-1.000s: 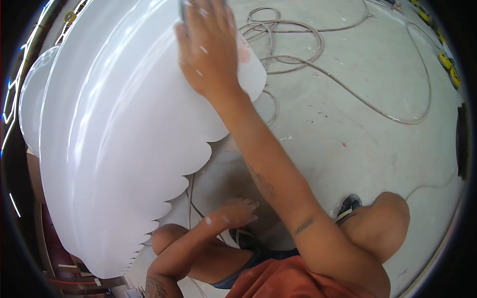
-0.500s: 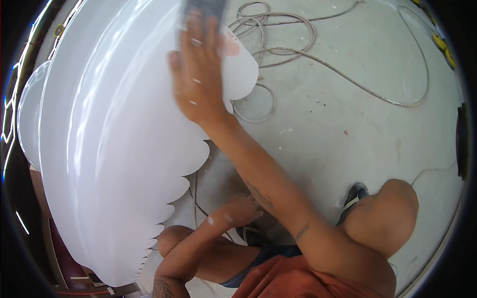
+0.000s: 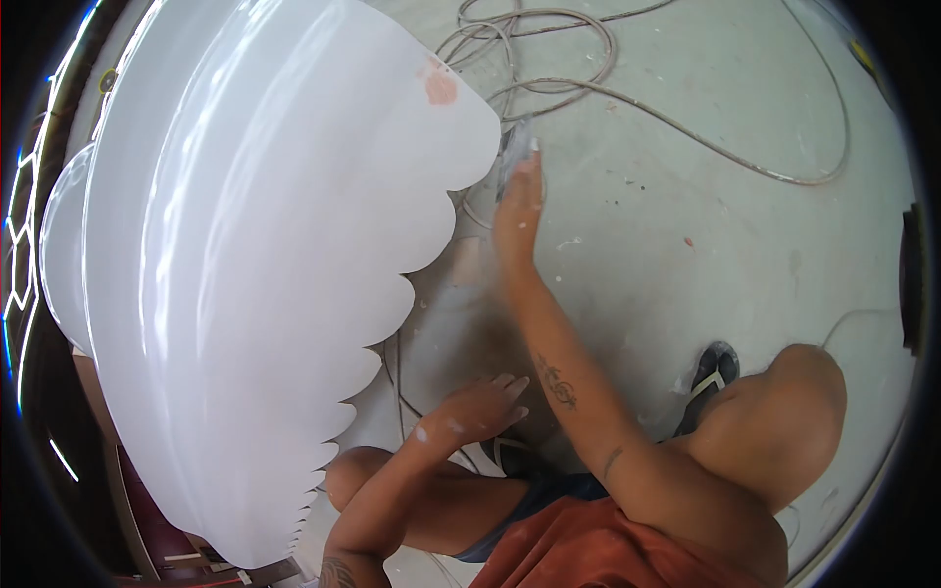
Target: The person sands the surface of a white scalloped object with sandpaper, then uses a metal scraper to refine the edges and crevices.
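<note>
Beside the scalloped rim of the large glossy white moulded panel, the right hand now hangs off the surface over the floor. A second ago that palm was pressed flat high on the white face, with a grey pad under it; half a second ago it was still there, a little lower. Now it is clear of the panel, fingers stretched out together, with a small grey abrasive pad at the fingertips — pinned by the fingers or merely lying against them, I cannot tell. That reads as the end of a rubbing stroke rather than a stop, since the pad is still at the hand. The left hand rests low, near the bent knee, fingers loosely spread and holding nothing, much as it did earlier.

A pinkish filler patch shows near the panel's upper edge, near where the palm had been. Elsewhere the panel is smooth and shiny, with long bright streaks of reflection.

Underfoot is a pale dusty concrete floor, speckled with white flecks. A beige coiled hose or cable loops across it beyond the panel — a black flip-flop sandal sits by the right knee.
</note>
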Motion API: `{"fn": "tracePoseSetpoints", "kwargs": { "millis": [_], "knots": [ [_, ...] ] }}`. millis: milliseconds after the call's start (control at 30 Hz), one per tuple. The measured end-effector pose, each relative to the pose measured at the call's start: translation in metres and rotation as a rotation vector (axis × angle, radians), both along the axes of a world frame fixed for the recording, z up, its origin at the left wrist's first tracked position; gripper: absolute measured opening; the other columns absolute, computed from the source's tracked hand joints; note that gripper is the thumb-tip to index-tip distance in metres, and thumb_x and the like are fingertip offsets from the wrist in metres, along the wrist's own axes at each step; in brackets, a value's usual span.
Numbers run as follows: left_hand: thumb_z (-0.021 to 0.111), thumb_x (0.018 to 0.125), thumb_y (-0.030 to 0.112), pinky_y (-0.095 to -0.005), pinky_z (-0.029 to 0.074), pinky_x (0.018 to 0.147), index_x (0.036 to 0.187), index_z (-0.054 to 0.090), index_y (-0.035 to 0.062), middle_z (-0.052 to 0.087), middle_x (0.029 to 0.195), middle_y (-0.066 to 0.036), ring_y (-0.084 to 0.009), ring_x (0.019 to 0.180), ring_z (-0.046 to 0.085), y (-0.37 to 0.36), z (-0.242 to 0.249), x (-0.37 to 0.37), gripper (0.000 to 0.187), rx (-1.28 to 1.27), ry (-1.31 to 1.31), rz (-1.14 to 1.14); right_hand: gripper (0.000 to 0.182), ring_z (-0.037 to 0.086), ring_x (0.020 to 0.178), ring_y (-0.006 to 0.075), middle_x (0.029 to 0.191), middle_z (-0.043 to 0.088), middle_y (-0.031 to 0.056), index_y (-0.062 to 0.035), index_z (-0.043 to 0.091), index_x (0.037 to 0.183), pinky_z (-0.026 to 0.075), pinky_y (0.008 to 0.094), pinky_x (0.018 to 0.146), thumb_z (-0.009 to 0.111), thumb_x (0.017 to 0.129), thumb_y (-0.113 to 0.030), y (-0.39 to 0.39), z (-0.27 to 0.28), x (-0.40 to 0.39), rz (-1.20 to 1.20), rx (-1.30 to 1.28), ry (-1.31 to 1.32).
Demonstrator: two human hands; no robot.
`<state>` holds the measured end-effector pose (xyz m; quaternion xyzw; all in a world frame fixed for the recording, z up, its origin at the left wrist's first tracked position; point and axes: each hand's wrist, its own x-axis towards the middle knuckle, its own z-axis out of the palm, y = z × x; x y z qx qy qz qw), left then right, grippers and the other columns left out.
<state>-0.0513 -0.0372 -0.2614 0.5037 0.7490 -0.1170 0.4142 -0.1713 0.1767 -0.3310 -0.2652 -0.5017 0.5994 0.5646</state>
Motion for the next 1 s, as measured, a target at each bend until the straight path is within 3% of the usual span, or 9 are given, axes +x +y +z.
{"fn": "tracePoseSetpoints", "kwargs": {
  "millis": [33, 167, 233, 333, 400, 500, 567, 700, 1000],
  "knots": [
    [0.055, 0.106, 0.035, -0.0461, 0.045, 0.109, 0.147, 0.050, -0.0042, 0.060, 0.140, -0.022, -0.0387, 0.130, 0.057, 0.001, 0.000, 0.001, 0.057, 0.004, 0.000, -0.004, 0.051, 0.029, 0.155, 0.0449, 0.166, 0.033, 0.0260, 0.0095, 0.034, 0.157, 0.023, 0.0518, 0.126, 0.035, 0.113, -0.017, 0.005, -0.004, 0.003, 0.104, -0.347, 0.078],
    [0.056, 0.105, 0.035, -0.0458, 0.045, 0.110, 0.149, 0.049, -0.0034, 0.059, 0.141, -0.022, -0.0385, 0.130, 0.057, 0.001, -0.001, -0.001, 0.058, -0.001, -0.001, -0.016, 0.052, 0.030, 0.154, 0.0429, 0.166, 0.033, 0.0262, 0.0090, 0.032, 0.158, 0.023, 0.0482, 0.127, 0.034, 0.113, -0.016, 0.030, 0.066, 0.043, -0.036, -0.273, 0.118],
    [0.056, 0.105, 0.035, -0.0461, 0.045, 0.110, 0.149, 0.048, -0.0026, 0.059, 0.141, -0.022, -0.0384, 0.130, 0.058, -0.002, -0.008, -0.001, 0.058, 0.045, -0.001, -0.030, 0.063, 0.025, 0.158, 0.0349, 0.169, 0.026, 0.0246, 0.0063, 0.026, 0.162, 0.022, 0.0415, 0.127, 0.037, 0.115, -0.034, 0.034, 0.086, 0.039, -0.234, 0.006, 0.280],
    [0.056, 0.105, 0.034, -0.0461, 0.045, 0.110, 0.147, 0.050, -0.0017, 0.060, 0.139, -0.021, -0.0387, 0.128, 0.059, 0.002, -0.006, 0.000, 0.056, 0.063, 0.014, -0.041, 0.056, 0.024, 0.157, 0.0437, 0.169, 0.025, 0.0269, 0.0089, 0.027, 0.160, 0.017, 0.0484, 0.128, 0.035, 0.114, -0.021, 0.028, 0.084, 0.022, -0.369, 0.334, 0.146],
    [0.057, 0.105, 0.034, -0.0461, 0.045, 0.110, 0.145, 0.051, -0.0015, 0.061, 0.138, -0.021, -0.0387, 0.127, 0.059, 0.001, -0.010, -0.001, 0.054, 0.060, 0.015, -0.056, 0.059, 0.023, 0.157, 0.0440, 0.170, 0.023, 0.0273, 0.0099, 0.027, 0.160, 0.016, 0.0491, 0.127, 0.036, 0.114, -0.025, 0.000, 0.045, 0.000, 0.083, 0.249, -0.038],
    [0.057, 0.104, 0.034, -0.0461, 0.045, 0.110, 0.141, 0.053, -0.0013, 0.063, 0.135, -0.021, -0.0386, 0.126, 0.060, 0.001, -0.008, 0.000, 0.051, 0.069, 0.021, -0.071, 0.061, 0.031, 0.154, 0.0417, 0.166, 0.033, 0.0285, 0.0111, 0.030, 0.158, 0.021, 0.0453, 0.126, 0.037, 0.114, -0.031, -0.027, 0.027, 0.012, 0.136, 0.087, 0.077],
    [0.058, 0.104, 0.034, -0.0461, 0.045, 0.109, 0.139, 0.054, -0.0014, 0.063, 0.133, -0.021, -0.0386, 0.125, 0.061, -0.002, -0.005, 0.002, 0.049, 0.076, 0.016, -0.055, 0.065, 0.038, 0.151, 0.0325, 0.162, 0.042, 0.0243, 0.0099, 0.036, 0.157, 0.026, 0.0372, 0.124, 0.038, 0.114, -0.038, -0.038, 0.017, 0.033, 0.404, -0.452, 0.066],
    [0.059, 0.103, 0.033, -0.0455, 0.047, 0.108, 0.140, 0.053, -0.0019, 0.064, 0.132, -0.021, -0.0394, 0.122, 0.062, 0.001, -0.002, 0.004, 0.051, 0.091, 0.019, -0.046, 0.065, 0.049, 0.142, 0.0354, 0.154, 0.051, 0.0280, 0.0078, 0.037, 0.157, 0.034, 0.0365, 0.118, 0.038, 0.114, -0.041, -0.031, 0.023, 0.035, 0.320, -0.486, 0.067],
    [0.058, 0.104, 0.033, -0.0452, 0.048, 0.107, 0.140, 0.056, -0.0005, 0.064, 0.135, -0.020, -0.0384, 0.122, 0.062, 0.003, -0.001, -0.001, 0.049, 0.078, 0.037, -0.042, 0.067, 0.053, 0.130, 0.0212, 0.144, 0.058, 0.0117, 0.0055, 0.039, 0.157, 0.035, 0.0293, 0.114, 0.046, 0.112, -0.044, 0.010, 0.054, 0.013, 0.409, -0.273, 0.232]
  ]
}}
